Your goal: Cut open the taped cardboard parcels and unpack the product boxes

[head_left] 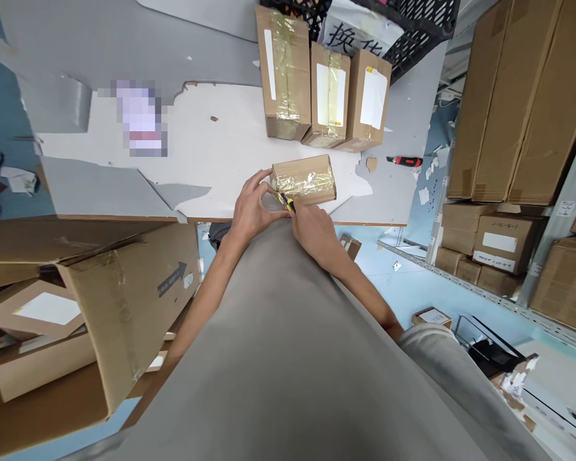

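Observation:
A small cardboard box [303, 168] wrapped in shiny clear tape lies on the worktable in front of me. My left hand [252, 210] grips its near left end, fingers curled at the corner and thumb along the near side. Closed around a yellow and black utility knife [288, 202], my right hand [315, 232] is at the box's near edge. The knife's tip points at the taped left end, close to my left fingers. How far the blade is in the tape cannot be made out.
Behind stand three taped boxes [288, 77] and a black plastic crate [425, 29] with a paper sign. A red and black cutter [404, 161] lies to the right. A large open carton [125, 307] stands left; shelves of cartons [513, 109] rise at right.

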Motion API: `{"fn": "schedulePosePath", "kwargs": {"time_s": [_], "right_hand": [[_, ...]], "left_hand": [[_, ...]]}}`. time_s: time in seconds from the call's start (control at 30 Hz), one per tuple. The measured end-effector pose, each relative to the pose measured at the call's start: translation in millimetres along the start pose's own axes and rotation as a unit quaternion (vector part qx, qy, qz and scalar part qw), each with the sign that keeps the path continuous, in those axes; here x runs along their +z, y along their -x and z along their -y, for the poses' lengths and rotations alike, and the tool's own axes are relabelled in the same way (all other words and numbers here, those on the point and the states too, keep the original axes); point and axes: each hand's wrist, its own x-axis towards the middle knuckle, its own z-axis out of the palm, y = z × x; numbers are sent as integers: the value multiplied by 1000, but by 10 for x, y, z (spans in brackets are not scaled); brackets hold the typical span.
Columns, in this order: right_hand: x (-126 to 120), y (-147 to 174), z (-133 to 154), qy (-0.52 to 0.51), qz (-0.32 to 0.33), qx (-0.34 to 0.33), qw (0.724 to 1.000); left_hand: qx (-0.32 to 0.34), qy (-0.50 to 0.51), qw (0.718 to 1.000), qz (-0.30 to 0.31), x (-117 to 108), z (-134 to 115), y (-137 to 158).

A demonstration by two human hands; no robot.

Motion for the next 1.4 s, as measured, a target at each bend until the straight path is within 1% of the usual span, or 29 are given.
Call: {"fn": "schedulePosePath", "kwargs": {"time_s": [0.17,0.33,0.53,0.7,0.83,0.9,1.0,1.03,1.1,1.2,1.27,1.4], "right_hand": [[38,-78,121,23,-7,12,1000],[105,-144,205,28,-2,9,1000],[128,-17,100,31,10,18,999],[149,-49,63,-3,-18,14,1000],[109,-53,36,4,-24,10,1000],[77,-59,-28,-15,-57,14,998],[45,-135,-165,-61,-143,12,988],[43,-175,-206,-70,-164,10,984],[50,-254,-261,-75,-182,6,980],[77,-322,-259,-78,-166,-14,983],[93,-324,-217,-82,-146,-27,985],[96,-302,-115,-85,-122,-35,988]], "left_hand": [[-1,14,1000,-4,31,27,6],[8,24,1000,-2,34,5,30],[6,16,1000,-4,19,6,45],[10,2,1000,-5,3,26,50],[7,4,1000,-6,-27,5,104],[-12,31,999,-8,-64,1,115],[-56,80,995,-30,-144,21,25],[-60,82,994,-35,-170,33,-37],[-39,59,997,-24,-208,55,-193],[18,12,1000,15,-227,70,-418],[40,-11,999,29,-228,69,-512],[56,-43,997,33,-257,64,-544]]}}
